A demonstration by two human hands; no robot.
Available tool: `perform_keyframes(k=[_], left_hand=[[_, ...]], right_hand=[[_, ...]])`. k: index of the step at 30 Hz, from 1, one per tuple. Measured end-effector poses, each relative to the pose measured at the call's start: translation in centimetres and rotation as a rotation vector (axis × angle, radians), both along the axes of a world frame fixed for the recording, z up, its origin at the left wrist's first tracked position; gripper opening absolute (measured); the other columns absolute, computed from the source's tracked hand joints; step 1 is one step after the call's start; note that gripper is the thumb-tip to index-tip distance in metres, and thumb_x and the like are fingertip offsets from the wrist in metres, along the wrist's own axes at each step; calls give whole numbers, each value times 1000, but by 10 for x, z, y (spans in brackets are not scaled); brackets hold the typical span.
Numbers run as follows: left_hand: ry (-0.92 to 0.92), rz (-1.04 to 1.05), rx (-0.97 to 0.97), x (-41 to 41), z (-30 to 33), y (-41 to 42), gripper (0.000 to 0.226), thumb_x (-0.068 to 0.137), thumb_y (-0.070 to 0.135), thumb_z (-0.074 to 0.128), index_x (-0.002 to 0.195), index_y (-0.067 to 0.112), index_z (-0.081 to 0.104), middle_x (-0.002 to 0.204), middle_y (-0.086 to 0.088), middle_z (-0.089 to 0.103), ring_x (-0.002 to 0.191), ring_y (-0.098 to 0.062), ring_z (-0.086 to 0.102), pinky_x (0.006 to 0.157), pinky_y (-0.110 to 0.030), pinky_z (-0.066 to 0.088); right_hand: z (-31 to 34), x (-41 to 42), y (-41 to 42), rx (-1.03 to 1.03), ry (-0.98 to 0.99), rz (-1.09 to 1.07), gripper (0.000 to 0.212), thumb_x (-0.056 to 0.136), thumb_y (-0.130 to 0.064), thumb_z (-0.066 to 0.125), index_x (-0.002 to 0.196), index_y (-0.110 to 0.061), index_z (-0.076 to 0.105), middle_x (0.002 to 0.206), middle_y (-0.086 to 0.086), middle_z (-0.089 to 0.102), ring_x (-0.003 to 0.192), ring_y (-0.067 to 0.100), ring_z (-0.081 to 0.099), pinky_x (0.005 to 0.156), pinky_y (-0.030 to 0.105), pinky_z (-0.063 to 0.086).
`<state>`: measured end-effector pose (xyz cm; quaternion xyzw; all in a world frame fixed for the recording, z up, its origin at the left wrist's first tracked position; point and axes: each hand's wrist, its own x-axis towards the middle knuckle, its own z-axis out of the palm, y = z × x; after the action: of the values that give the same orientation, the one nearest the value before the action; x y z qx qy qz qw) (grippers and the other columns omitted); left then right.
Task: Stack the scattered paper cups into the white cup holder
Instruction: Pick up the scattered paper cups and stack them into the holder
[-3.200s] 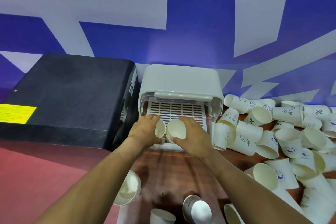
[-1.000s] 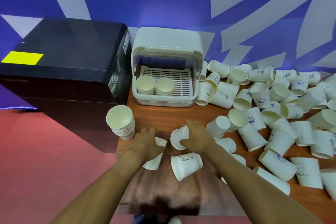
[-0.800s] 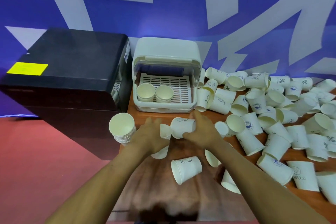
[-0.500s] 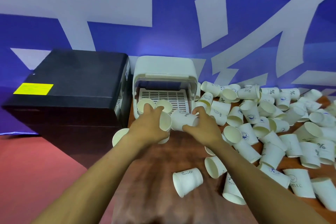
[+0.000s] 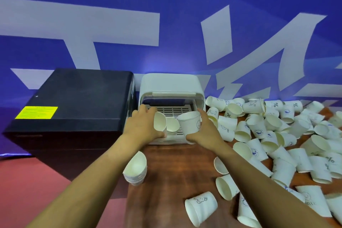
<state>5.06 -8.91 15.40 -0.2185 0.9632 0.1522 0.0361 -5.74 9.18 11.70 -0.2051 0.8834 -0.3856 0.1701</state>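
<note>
Left hand gripping a plain white paper cup, mouth tilted right, at the open front of the white cup holder. Right hand clasping a printed cup, upright, just right of it. Another cup standing inside on the slatted tray between them.

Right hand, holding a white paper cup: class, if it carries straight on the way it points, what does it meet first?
Probably the open white plastic cup holder: the right hand with its white paper cup points into the slatted tray, near the cup already standing there. Depth is unclear.
</note>
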Motion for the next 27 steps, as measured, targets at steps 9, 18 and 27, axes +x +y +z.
perform_keyframes(k=[9,18,27], left_hand=[[-17,85,-21,-24,-13,-18,81,74,56,70,139,24,34,131,-6,41,116,-27,47,91,-38,47],[-62,85,-52,-48,-28,-28,78,77,55,67,139,25,32,134,-6,39,119,-27,44,91,-39,47],[-112,110,-67,-59,-45,-29,73,77,53,66,135,22,35,132,-7,40,117,-28,44,91,-39,45]], right_hand=[[-18,-34,-30,25,63,48,78,57,-25,84,125,-20,46,110,-6,55,105,18,53,86,32,45],[-37,-59,-50,-30,-22,96,85,58,-16,86,129,-22,39,110,-9,53,100,15,53,77,26,41],[-64,-64,-59,-75,-107,106,78,63,-8,79,129,-24,39,113,-9,52,105,17,53,83,31,46]])
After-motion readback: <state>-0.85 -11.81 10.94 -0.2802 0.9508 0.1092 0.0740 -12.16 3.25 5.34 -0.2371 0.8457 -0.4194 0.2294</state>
